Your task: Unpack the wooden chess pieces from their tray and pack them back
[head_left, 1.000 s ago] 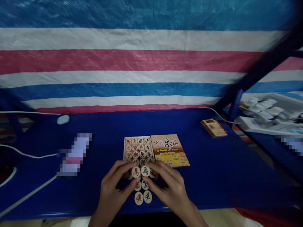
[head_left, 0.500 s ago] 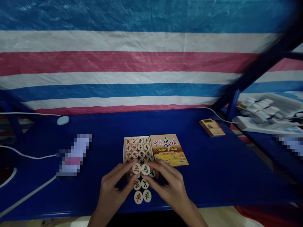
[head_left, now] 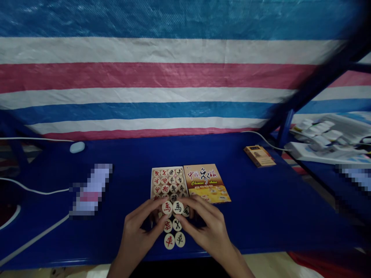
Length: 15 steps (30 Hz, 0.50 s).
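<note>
Pinching red piece (head_left: 167,207), black piece (head_left: 177,207) by rims; tabletop (head_left: 255,220) wide beside hands (head_left: 142,222) (head_left: 204,220).

Red/blk-lettered pcs (head_left: 167,207), blu tbl (head_left: 261,208)

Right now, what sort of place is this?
Probably a makeshift, partitioned work corner: striped plastic sheet as backdrop, blue tabletop, and a blue frame post toward the right.

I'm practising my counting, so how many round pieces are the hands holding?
2: a red-marked piece in the left hand, and a black-marked piece beside it in the right hand. More could be hidden underneath.
</note>
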### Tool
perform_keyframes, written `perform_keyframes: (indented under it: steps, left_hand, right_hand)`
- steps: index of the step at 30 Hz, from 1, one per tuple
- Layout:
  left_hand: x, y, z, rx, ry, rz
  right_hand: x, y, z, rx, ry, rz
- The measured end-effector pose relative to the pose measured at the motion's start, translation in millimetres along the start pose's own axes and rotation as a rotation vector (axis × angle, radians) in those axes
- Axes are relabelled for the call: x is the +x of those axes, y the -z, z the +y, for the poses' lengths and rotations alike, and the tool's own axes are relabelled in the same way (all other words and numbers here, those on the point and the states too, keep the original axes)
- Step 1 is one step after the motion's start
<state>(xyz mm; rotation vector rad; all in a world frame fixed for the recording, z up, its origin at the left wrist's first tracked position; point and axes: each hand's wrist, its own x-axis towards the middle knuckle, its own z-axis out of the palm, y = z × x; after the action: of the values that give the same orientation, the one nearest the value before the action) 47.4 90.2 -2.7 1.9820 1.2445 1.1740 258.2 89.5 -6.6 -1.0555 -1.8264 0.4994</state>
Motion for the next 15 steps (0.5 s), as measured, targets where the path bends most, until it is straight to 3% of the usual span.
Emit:
perform_keyframes:
  steps: [4, 10, 15]
  left_hand:
    - [-0.3, 0.3, 0.6, 0.012, 0.025, 0.016]
    - [7.9, 10.5, -16.7, 0.209, 0.094, 0.216]
    - [20.2, 12.6, -31.8, 0.359, 0.041, 0.187]
  right_hand:
    - [0.3, 0.1, 0.4, -0.026, 0.0, 0.026]
    - [11.6, 7.7, 11.1, -0.241, -0.062, 0.167]
    - [23.2, 8.9, 17.2, -0.366, -0.039, 0.16]
